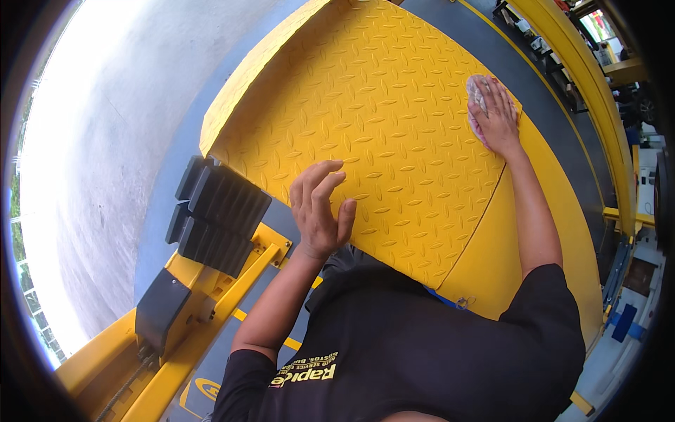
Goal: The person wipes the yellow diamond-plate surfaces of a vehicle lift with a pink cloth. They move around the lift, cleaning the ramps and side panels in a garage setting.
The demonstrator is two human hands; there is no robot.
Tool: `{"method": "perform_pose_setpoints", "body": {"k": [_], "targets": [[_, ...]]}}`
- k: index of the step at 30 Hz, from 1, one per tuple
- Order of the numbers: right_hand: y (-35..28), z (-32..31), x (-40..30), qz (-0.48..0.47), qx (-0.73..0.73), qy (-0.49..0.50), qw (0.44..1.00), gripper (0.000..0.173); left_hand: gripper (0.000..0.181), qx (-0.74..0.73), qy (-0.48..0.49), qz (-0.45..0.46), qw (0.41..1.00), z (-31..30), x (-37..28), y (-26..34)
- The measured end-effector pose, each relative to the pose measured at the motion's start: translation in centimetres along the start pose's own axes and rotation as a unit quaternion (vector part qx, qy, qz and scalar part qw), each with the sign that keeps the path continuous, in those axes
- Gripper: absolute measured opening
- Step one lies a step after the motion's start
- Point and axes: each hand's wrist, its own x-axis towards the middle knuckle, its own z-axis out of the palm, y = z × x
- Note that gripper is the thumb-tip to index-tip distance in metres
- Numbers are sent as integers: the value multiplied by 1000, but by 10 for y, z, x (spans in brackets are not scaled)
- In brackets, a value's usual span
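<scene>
My right hand (494, 116) lies flat with a crumpled, whitish-pink cloth (476, 113) under its palm and fingers. It presses the cloth against the right edge of a yellow diamond-tread steel plate (369, 121). The plate spreads before me and has a raised flange (258, 68) along its left side. My left hand (321, 208) hovers over or near the plate's near edge, fingers curled and apart, holding nothing. Whether its fingertips touch the plate I cannot tell. A smooth yellow steel panel (532, 232) adjoins the plate on the right, below my right forearm.
Black ribbed rubber blocks (221, 211) are stacked at the plate's left corner. Beside them a yellow steel beam (195, 322) carries a wire cable (126, 387). A metal ring (462, 303) is by my waist. Beyond the right side stands a curved-looking yellow beam (596, 79).
</scene>
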Motion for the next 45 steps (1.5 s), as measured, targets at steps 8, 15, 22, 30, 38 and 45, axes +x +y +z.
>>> {"method": "perform_pose_setpoints", "body": {"k": [8,15,22,30,38,45], "targets": [[-69,34,148,-31,-6,-1,1000,82,40,-14,-10,-6,1000,4,-5,-7],[-238,13,263,-29,13,-95,995,84,38,22,-27,-45,998,2,0,-3],[-92,3,175,75,104,-92,988,81,47,37,-57,-77,995,6,-1,-1],[135,-22,-64,249,10,-60,967,76,37,21,-25,-55,998,9,3,4],[148,-76,-272,430,-44,-62,899,61,27,1,-7,-11,1000,-1,0,0],[38,-18,-127,58,-63,-8,996,56,26,-54,48,-12,997,-9,-12,-4]]}}
